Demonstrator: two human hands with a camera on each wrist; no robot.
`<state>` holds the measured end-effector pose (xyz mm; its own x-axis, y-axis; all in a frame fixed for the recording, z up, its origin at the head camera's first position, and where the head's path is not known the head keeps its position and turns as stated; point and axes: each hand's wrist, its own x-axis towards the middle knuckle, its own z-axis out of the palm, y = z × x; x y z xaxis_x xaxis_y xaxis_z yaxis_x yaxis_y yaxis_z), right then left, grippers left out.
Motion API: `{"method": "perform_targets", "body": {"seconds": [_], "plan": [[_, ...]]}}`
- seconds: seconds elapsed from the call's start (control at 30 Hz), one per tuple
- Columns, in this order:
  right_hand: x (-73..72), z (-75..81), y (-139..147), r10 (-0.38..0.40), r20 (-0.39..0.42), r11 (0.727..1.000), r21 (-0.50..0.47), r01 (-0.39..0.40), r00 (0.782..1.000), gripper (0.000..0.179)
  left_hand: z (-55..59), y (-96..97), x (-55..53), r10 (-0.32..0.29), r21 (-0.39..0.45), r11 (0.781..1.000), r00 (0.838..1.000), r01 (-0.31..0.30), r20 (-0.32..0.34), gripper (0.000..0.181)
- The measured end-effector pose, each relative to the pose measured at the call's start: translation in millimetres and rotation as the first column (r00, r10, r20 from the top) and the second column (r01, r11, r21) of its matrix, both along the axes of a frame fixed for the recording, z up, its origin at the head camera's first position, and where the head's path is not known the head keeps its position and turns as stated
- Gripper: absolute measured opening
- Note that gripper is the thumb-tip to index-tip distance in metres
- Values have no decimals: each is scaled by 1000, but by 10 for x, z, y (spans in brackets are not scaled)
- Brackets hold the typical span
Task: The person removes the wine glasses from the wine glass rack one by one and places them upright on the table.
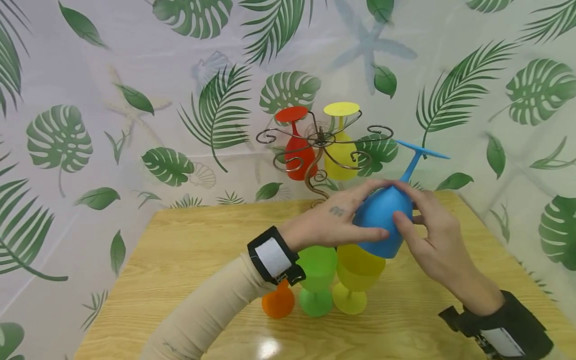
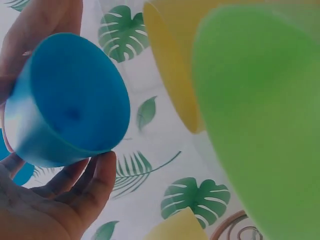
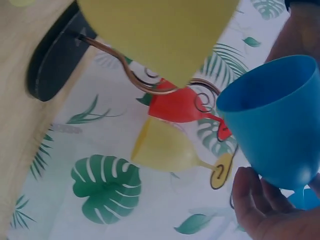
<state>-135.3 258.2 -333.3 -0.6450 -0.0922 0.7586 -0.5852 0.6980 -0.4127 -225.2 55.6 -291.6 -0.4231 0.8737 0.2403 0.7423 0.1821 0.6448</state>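
Observation:
A blue plastic goblet is held tilted in the air, its foot up and its mouth facing down. My left hand holds the bowl from the left, thumb across the near side. From the right, my right hand grips the same bowl with thumb and fingers. The right wrist view shows the blue goblet with fingers round its bowl near the stem. Just left of it, a scrolled metal rack carries a red goblet and a yellow goblet, both hanging upside down.
Below my hands, a green goblet, a second yellow goblet and an orange goblet stand upright on the wooden table. My left wrist partly hides the orange one. The rack's black base shows in the right wrist view.

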Motion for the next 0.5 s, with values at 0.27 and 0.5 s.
{"method": "perform_targets", "body": {"seconds": [0.27, 0.5], "plan": [[31, 30, 1, 40, -158, 998, 45, -33, 987, 41, 63, -137, 125, 7, 38, 999, 997, -10, 70, 76], [32, -40, -8, 31, -272, 984, 175, 18, 962, 61, 141, -211, 212, 20, 14, 1000, 994, -22, 112, 70]]}}
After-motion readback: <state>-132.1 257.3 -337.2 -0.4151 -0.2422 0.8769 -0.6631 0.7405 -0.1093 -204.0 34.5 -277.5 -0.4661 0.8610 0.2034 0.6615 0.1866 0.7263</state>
